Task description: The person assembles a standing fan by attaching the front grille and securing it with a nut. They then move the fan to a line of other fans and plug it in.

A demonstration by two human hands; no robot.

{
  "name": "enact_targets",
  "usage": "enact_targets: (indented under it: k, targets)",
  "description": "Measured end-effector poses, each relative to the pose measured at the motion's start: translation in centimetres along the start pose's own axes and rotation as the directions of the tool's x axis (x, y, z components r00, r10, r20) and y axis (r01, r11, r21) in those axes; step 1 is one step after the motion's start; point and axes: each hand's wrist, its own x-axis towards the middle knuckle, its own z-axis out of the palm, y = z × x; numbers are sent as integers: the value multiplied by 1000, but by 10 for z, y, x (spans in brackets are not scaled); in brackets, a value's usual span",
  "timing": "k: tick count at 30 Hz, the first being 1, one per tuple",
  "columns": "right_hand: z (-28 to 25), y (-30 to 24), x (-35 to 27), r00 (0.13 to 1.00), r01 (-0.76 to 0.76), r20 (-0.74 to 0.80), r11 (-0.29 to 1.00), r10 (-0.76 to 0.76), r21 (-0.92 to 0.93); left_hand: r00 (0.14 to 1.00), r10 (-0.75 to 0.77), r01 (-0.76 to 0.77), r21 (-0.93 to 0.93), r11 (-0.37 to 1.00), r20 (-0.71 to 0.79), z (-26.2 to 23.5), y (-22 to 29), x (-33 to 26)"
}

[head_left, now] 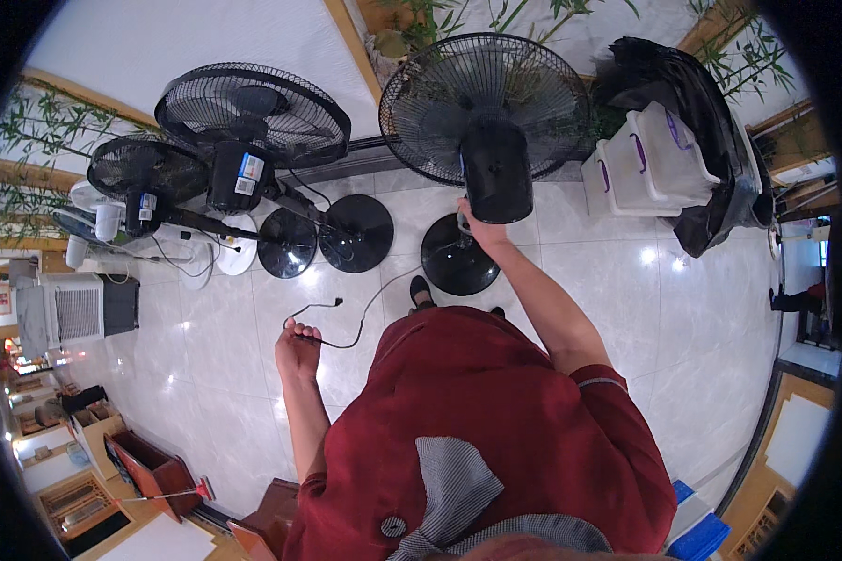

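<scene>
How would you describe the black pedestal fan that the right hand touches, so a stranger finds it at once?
Look along the white wall with bamboo plants. The black pedestal fan stands apart, right of three other fans, beside white plastic boxes. Only this one has the right hand on it.

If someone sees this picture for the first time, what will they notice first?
Probably the black fan at top centre, gripped behind its head by the right hand. The left hand holds its black cord over the white tiled floor. More fans stand at the upper left.

Single head-worn fisheye view, straight down over red-shirted torso toward tiled floor.
</scene>
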Motion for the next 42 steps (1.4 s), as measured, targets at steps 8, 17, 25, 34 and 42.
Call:
enact_targets:
  k: [8, 17, 25, 34, 42]
  targets:
    - [-51, -4, 6, 896, -413, 315, 847, 312, 335, 997, -35, 33, -31, 999, -71, -7, -18, 3]
    - [-88, 9, -3, 940, -290, 248, 930, 233, 224, 997, -47, 38, 127, 991, 62, 49, -48, 12]
    - [-164, -32, -41, 888, -354, 408, 880, 210, 317, 856, 206, -410, 381, 828, 474, 133, -78, -29]
    - [-234, -164, 29, 787, 215, 467, 889, -403, 405, 541, -314, -737, 619, 270, 781, 204, -104, -115]
    - [-219, -157, 42, 798, 230, 445, 888, -406, 398, 416, -460, -774, 571, 274, 784, 219, -59, -160]
